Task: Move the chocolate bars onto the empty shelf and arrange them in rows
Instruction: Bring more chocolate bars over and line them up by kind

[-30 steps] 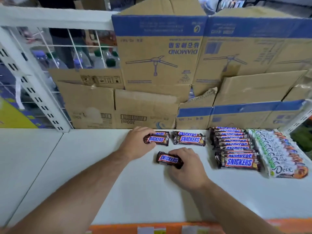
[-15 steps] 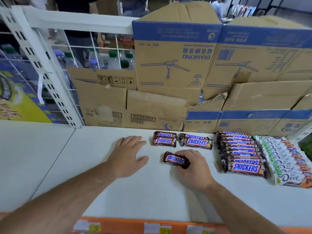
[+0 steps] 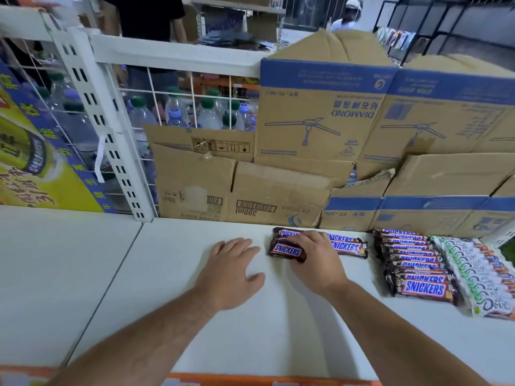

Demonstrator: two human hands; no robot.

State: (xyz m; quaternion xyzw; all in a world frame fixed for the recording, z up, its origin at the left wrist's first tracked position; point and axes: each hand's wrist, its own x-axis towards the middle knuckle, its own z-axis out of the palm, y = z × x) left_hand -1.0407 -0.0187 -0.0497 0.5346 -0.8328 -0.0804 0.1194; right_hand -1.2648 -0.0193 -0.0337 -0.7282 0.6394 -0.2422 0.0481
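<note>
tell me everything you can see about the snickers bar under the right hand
The Snickers bar is short, in a glossy dark brown wrapper with a blue and white logo edged in red, facing up. It lies flat and slightly angled on the white shelf, just in front of other Snickers bars. The right hand grips its right end, and its crimped left end is free.

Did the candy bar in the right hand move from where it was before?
Yes. The Snickers bar in the right hand slid away from the person, toward the cardboard boxes, and now sits against the small bars at the back.
</note>
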